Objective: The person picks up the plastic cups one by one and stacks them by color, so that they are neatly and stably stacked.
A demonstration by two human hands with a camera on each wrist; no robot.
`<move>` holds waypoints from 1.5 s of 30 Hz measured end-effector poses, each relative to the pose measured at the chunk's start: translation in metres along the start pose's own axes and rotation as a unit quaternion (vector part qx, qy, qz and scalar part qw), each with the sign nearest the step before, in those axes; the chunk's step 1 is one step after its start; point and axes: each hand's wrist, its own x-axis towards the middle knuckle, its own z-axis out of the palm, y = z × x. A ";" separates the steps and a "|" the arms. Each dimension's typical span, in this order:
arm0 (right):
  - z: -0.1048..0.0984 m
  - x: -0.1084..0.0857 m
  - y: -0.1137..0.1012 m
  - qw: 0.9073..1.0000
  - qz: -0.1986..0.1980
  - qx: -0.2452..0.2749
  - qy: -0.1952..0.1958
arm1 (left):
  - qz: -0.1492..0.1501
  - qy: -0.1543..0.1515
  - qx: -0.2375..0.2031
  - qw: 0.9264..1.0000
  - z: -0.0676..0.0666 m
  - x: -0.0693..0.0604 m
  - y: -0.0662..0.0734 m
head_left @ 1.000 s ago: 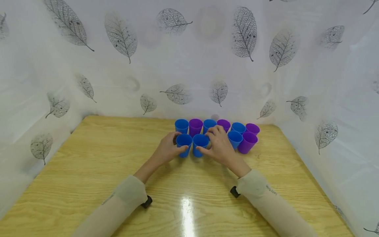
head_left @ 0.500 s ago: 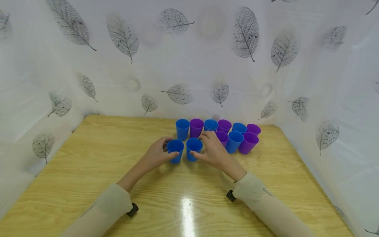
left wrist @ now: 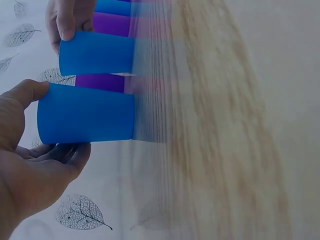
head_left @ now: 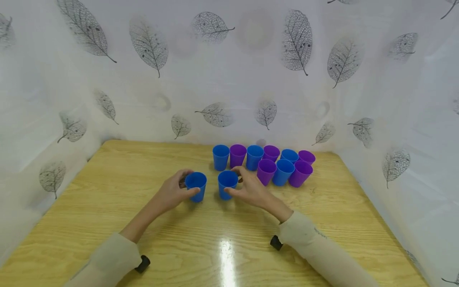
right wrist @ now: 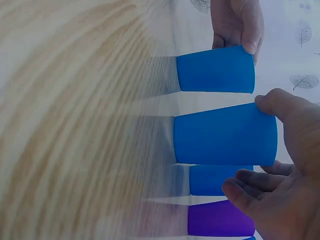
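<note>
In the head view, two upright blue cups stand apart near the middle of the table (head_left: 161, 247). My left hand (head_left: 173, 192) grips the left blue cup (head_left: 195, 188) between thumb and fingers, near its rim. The right blue cup (head_left: 226, 186) is held the same way by my right hand (head_left: 252, 190). Both wrist views show these cups sideways, the left one (left wrist: 87, 114) in front in the left wrist view and the right one (right wrist: 225, 135) in front in the right wrist view. Their bases appear to meet the tabletop.
Behind and right of my right hand, more cups stand close together in two rows. They include a blue cup (head_left: 220, 157) at the left end and a purple cup (head_left: 301, 174) at the front right. A leaf-patterned curtain (head_left: 229, 79) rises behind the table.
Both hands have moved their blue cups left and nearer to me, away from the other cups. The left one went farther, so the gap between the two has widened.
</note>
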 end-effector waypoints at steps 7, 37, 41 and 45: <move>0.006 0.001 0.000 0.997 0.000 0.077 -0.003 | 0.004 -0.005 -0.011 1.000 -0.010 -0.008 -0.008; 0.011 0.000 -0.005 0.991 -0.010 0.130 0.006 | 0.014 -0.051 -0.076 0.996 -0.021 -0.010 -0.023; 0.006 0.001 -0.011 0.991 -0.007 0.131 0.014 | 0.023 -0.060 -0.077 0.995 -0.025 -0.010 -0.023; 0.000 0.004 -0.018 0.992 0.002 0.128 0.022 | 0.026 -0.065 -0.081 0.994 -0.026 -0.009 -0.023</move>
